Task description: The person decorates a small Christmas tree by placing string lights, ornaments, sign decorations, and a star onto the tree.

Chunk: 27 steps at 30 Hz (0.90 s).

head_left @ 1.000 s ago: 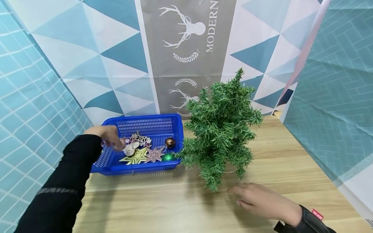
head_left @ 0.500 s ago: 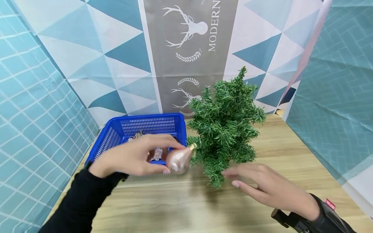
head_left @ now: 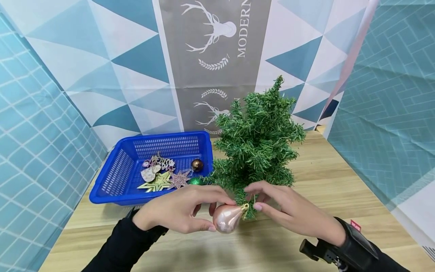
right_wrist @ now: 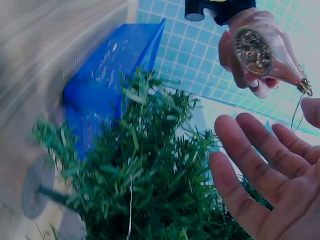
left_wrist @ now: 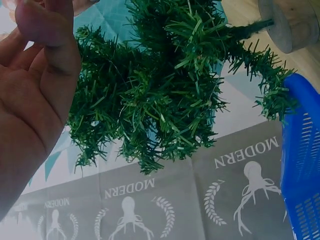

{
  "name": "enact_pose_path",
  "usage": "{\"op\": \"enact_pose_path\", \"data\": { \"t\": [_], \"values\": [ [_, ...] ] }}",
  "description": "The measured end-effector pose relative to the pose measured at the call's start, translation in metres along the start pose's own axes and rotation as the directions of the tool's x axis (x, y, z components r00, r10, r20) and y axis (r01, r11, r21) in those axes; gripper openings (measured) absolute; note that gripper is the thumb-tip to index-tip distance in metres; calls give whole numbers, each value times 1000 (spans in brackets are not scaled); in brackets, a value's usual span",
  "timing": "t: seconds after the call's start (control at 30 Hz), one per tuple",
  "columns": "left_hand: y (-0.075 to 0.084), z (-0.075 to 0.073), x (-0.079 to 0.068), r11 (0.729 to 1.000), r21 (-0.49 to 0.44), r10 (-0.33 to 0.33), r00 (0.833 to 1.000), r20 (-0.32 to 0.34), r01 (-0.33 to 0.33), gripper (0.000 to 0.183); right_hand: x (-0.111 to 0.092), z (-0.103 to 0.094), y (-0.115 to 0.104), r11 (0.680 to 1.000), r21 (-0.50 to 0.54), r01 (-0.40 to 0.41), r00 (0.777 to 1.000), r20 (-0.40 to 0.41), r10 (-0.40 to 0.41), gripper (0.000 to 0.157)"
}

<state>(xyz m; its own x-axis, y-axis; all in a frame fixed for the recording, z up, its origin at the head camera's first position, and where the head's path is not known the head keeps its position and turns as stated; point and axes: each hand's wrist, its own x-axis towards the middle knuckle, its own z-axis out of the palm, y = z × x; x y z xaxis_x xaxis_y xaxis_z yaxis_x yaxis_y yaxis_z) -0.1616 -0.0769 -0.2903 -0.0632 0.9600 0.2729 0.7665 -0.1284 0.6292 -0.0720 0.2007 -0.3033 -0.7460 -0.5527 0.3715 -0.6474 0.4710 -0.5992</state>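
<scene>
My head camera looks forward and down from above on my left hand (head_left: 183, 209) and right hand (head_left: 289, 207). The left-wrist view, close in, faces the tree (left_wrist: 150, 90) and upside-down backdrop (left_wrist: 177, 220); the right-wrist view looks past my fingers (right_wrist: 240, 142) toward my left hand. Both share tree and basket (right_wrist: 115, 55).

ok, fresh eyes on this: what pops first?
Probably the bushy green tree, standing on the wooden table to the right of the blue basket in the head view. Next, likely the shiny pink teardrop ornament in front of it, held by the left hand, with the right hand close to its gold cap.
</scene>
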Motion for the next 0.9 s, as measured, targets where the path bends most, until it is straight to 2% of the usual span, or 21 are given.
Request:
{"op": "enact_pose_path", "data": {
  "t": [0.1,0.2,0.37,0.43,0.5,0.57,0.63,0.7,0.73,0.8,0.9],
  "values": [
    [-1,3,0,1000,-13,-1,1000,-2,1,46,3,0,0,995,72,70,997,-19,-69,25],
    [-3,7,0,1000,0,-11,1000,2,11,47,6,-2,-2,986,104,132,991,-50,-127,26],
    [-9,12,3,997,48,-64,997,51,61,51,12,-8,-10,978,128,167,985,-57,-161,27],
    [-8,13,9,994,82,-77,996,48,72,53,14,-12,-13,977,116,180,983,-46,-175,26],
    [-5,13,19,992,110,-58,998,-13,59,53,17,-16,-16,978,86,191,981,-35,-189,24],
    [1,13,32,990,127,-35,990,-134,52,47,19,-22,-19,980,48,192,981,-40,-190,21],
    [9,14,45,991,130,-6,963,-268,42,35,21,-27,-21,980,14,199,979,-60,-197,19],
    [17,13,57,990,131,-1,926,-377,55,23,22,-32,-25,982,-27,186,977,-97,-188,20],
    [20,12,61,990,122,-13,911,-412,69,19,23,-34,-26,981,-48,187,974,-121,-191,21],
    [25,10,67,990,99,-42,892,-449,97,15,24,-37,-29,981,-83,178,967,-169,-190,23],
    [27,5,70,991,0,-118,883,-455,133,12,27,-40,-32,986,-92,141,959,-234,-160,27]
  ]
}}
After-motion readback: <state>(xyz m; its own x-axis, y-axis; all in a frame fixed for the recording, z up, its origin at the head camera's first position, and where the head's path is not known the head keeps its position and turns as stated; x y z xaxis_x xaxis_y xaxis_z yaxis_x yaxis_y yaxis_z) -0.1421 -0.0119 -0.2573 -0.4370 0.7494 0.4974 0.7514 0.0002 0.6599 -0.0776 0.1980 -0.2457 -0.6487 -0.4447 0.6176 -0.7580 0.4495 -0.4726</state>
